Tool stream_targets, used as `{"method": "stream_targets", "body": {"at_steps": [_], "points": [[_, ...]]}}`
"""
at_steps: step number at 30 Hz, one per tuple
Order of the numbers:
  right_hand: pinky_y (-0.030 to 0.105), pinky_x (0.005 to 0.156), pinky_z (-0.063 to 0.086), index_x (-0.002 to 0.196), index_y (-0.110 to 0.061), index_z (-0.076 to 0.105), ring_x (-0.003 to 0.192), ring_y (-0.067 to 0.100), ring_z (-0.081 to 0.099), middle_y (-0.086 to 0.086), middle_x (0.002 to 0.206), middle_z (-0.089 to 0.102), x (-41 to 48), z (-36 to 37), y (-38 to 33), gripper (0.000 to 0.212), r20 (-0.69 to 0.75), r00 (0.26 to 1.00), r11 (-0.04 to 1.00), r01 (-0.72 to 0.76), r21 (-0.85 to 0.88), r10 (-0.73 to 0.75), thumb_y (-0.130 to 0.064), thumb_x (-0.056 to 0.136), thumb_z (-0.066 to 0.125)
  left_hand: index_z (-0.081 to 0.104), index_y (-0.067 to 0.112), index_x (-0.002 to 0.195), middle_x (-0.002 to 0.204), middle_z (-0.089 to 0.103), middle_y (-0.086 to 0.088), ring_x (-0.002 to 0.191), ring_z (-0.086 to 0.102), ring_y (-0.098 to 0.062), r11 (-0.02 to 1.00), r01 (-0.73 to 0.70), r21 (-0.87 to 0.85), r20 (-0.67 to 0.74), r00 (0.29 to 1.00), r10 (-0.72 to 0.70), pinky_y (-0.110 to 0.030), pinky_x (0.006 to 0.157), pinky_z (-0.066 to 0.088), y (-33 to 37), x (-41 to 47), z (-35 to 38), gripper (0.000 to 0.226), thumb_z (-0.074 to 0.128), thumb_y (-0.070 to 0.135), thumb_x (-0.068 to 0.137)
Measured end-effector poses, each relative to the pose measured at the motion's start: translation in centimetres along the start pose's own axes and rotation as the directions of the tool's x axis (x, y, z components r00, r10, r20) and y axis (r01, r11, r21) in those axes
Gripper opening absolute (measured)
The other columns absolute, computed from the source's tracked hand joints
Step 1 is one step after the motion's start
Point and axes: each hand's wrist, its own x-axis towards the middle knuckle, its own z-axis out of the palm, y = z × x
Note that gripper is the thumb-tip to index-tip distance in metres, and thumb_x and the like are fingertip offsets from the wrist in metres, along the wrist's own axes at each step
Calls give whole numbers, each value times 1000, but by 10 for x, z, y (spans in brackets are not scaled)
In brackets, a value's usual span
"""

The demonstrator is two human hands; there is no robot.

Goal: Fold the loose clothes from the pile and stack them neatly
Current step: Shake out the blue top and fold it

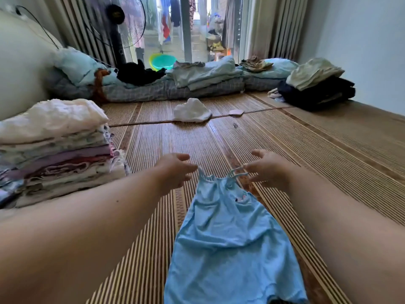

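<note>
- Nearest: light blue strap top (232, 238) spread lengthwise on the woven bamboo mat (306, 150), hem toward the camera, straps at the far end, fabric lightly creased.
- Left hand (175, 170) at the top's left strap, thumb and fingers pinching it, strap pulled taut.
- Right hand (268, 170) at the right straps, fingertips closed on them, straps lifted slightly off the mat.
- Left of the arms: tall stack of folded clothes (57, 150) on the mat, white textured piece uppermost, well apart from the top.
- Mid-distance: loose white garment (191, 111) crumpled on the mat; small pale item (236, 112) just beside it, kind not discernible.
- Far right: pile of dark and pale clothes (317, 88) near the wall.
- Far edge: blue bedding (206, 73) in a row, black garment (138, 73) on it; green basin (163, 61) and standing fan (129, 20) behind, before a glass door.
</note>
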Motion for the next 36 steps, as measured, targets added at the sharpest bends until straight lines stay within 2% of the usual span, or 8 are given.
{"method": "stream_targets", "body": {"at_steps": [4, 8, 13, 18, 21, 28, 32, 36], "points": [[16, 45, 49, 113, -11, 64, 74, 17, 66, 6, 89, 68, -29, -1, 35, 31, -6, 996, 965, 79, -251, -83, -8, 83, 70, 61, 21, 121, 115, 65, 0, 97, 63, -13, 903, -152, 403, 209, 975, 71, -18, 72, 49, -35, -37, 8, 40, 72, 22, 83], [16, 54, 49, 76, -26, 71, 58, 1, 62, -10, 66, 68, -91, 2, 66, 8, 169, 977, 800, 207, -564, -133, -29, 76, 79, 65, 35, 113, 102, 60, 22, 92, 57, 6, 683, -383, 622, 421, 899, 121, -9, 76, 45, -71, -99, 9, 41, 77, 43, 75], [14, 77, 43, 101, -41, 63, 88, -3, 55, -19, 97, 57, -149, 5, 108, 51, 282, 958, 566, 264, -781, -57, -65, 58, 76, 55, 40, 129, 116, 41, 21, 110, 41, -2, 454, -517, 726, 525, 843, 119, -23, 102, 38, -111, -144, 4, 66, 72, 60, 68], [18, 67, 38, 90, -20, 69, 79, 7, 54, -8, 90, 59, -154, 2, 130, 20, 104, 925, 384, 252, -888, -366, -36, 89, 57, 63, 31, 123, 115, 60, 9, 103, 55, -7, 232, -535, 812, 454, 829, 326, -21, 91, 44, -120, -149, 0, 30, 51, 31, 94], [26, 58, 37, 77, -17, 64, 66, 11, 54, -4, 73, 61, -155, -9, 125, 17, -56, 920, 476, 148, -867, -389, -27, 87, 54, 68, 23, 99, 99, 63, 4, 90, 61, -14, 206, -473, 856, 397, 859, 324, -26, 77, 49, -111, -145, -7, 21, 48, 22, 90], [39, 59, 51, 88, -24, 59, 65, 20, 58, 1, 81, 63, -163, -29, 71, 18, -231, 883, 842, 267, -469, -409, -10, 88, 48, 54, 39, 70, 66, 58, 7, 47, 50, -4, 489, -448, 749, 211, 860, 465, -12, 39, 33, -45, -141, -38, 28, 50, 18, 89], [26, 48, 43, 82, -29, 58, 60, 19, 54, 6, 83, 63, -169, -22, 67, 30, -117, 932, 882, 276, -383, -342, -5, 95, 45, 54, 42, 72, 65, 57, 10, 45, 52, 4, 472, -444, 761, 230, 866, 444, -11, 35, 29, -23, -147, -49, 30, 49, 17, 87], [20, 51, 40, 64, -28, 70, 60, 14, 56, -4, 79, 65, -185, -27, 63, 45, -154, 886, 862, 365, -352, -438, 4, 86, 49, 63, 38, 88, 65, 57, 11, 48, 51, -3, 448, -387, 806, 163, 872, 461, -19, 42, 34, -17, -150, -62, 23, 50, 19, 87]]}}
